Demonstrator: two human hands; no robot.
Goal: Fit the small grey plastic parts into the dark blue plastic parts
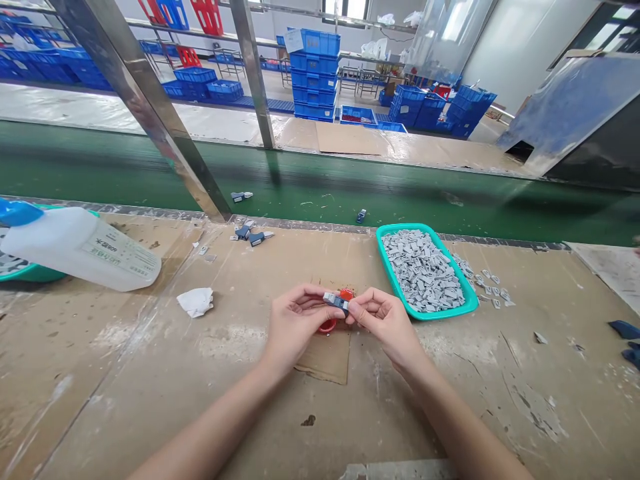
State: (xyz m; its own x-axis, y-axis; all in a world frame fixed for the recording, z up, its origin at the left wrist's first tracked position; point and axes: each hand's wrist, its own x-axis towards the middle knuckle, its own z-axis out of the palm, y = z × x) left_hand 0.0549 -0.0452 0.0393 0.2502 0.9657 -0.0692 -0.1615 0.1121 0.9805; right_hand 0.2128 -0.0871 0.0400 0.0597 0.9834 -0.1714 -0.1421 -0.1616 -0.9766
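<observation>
Over the cardboard-covered table, my left hand point(295, 327) pinches a small dark-blue plastic part point(336, 302) with a light grey end. My right hand point(383, 323) is closed, thumb and fingertips at the part's right end, where a pale bit shows. Whether that bit is a separate piece I cannot tell. Beneath the hands, and partly hidden by them, lie a red round dish point(327, 326) and a cardboard piece point(325, 360). To the right of my right hand stands a teal tray point(473, 305) heaped with small grey plastic pieces point(423, 267).
Several similar blue parts point(256, 238) lie beyond my left hand, and two sit on the green conveyor belt point(310, 190). A white bottle point(85, 247) leans at the left, near a crumpled white tissue point(195, 302). A metal post point(145, 113) slants down to the table's far edge.
</observation>
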